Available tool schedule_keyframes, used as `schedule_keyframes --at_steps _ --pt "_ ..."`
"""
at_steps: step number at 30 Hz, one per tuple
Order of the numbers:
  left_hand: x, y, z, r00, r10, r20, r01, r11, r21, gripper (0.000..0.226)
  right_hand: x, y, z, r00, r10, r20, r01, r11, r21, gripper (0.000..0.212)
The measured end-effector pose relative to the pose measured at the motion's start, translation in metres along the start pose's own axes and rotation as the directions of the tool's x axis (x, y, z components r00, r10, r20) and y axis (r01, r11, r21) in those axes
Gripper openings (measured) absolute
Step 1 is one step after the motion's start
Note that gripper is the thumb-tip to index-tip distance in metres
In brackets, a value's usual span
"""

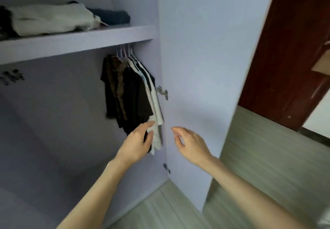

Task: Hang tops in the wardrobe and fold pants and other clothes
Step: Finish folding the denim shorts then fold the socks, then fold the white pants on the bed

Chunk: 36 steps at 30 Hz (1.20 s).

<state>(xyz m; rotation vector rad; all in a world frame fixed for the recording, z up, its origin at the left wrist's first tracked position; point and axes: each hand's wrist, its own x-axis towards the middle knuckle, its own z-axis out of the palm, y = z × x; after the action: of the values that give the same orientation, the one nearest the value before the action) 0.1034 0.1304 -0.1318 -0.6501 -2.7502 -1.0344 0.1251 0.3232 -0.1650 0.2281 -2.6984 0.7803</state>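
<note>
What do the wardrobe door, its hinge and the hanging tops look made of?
Wardrobe door: probably laminated board, with a flat, matte lilac face. Hinge: metal, judging by its silvery glint. Hanging tops: soft cloth, dark and pale, draping in limp folds; the weave is blurred.

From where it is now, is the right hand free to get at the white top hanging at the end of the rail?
Probably yes. The right hand hangs open and empty just right of the white top, with nothing between them. The left hand already touches its hem, and the open door stands behind, not across, the path.
</note>
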Motion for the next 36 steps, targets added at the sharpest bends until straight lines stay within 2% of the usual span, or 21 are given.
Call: schedule_keyframes --at_steps 4,7,11,14,17,22,27,31,34,36 --pt "-0.04 0.043 0.107 0.981 0.046 0.189 -0.029 0.995 -0.092 0.037 -0.115 0.08 -0.024 0.972 0.223 0.068 -0.221 0.975 -0.037 0.035" --pt "-0.058 0.082 0.182 0.932 0.104 0.348 -0.073 0.992 -0.099 0.035 -0.191 0.131 -0.059 0.901 0.431 0.054 -0.43 0.902 -0.027 0.034" --pt "-0.068 0.169 0.28 0.817 0.247 0.521 -0.192 0.969 -0.158 0.035 -0.295 0.201 -0.122 0.782 0.623 -0.013 -0.622 0.781 -0.053 0.036" --pt "-0.08 0.23 0.339 0.716 0.381 0.585 -0.297 0.924 -0.239 0.036 -0.356 0.23 -0.159 0.667 0.74 -0.081 -0.744 0.667 -0.036 0.037" --pt "-0.1 0.291 0.391 0.556 0.481 0.678 -0.353 0.875 -0.331 0.036 -0.417 0.247 -0.19 0.544 0.827 -0.143 -0.837 0.548 -0.016 0.038" --pt "-0.123 0.37 0.457 0.342 0.576 0.742 -0.39 0.806 -0.446 0.037 -0.495 0.264 -0.23 0.339 0.908 -0.246 -0.932 0.359 0.043 0.039" --pt "-0.148 0.458 0.536 0.012 0.666 0.746 -0.481 0.658 -0.579 0.037 -0.574 0.284 -0.263 0.01 0.931 -0.365 -0.986 0.071 0.153 0.041" --pt "-0.163 0.52 0.605 -0.221 0.659 0.719 -0.496 0.559 -0.665 0.038 -0.62 0.31 -0.289 -0.194 0.908 -0.37 -0.979 -0.156 0.129 0.044" --pt "-0.169 0.556 0.65 -0.335 0.651 0.681 -0.502 0.488 -0.714 0.038 -0.644 0.338 -0.312 -0.31 0.859 -0.408 -0.951 -0.288 0.116 0.045" --pt "-0.165 0.578 0.683 -0.35 0.667 0.658 -0.511 0.453 -0.731 0.037 -0.656 0.363 -0.327 -0.362 0.836 -0.414 -0.93 -0.352 0.103 0.045"
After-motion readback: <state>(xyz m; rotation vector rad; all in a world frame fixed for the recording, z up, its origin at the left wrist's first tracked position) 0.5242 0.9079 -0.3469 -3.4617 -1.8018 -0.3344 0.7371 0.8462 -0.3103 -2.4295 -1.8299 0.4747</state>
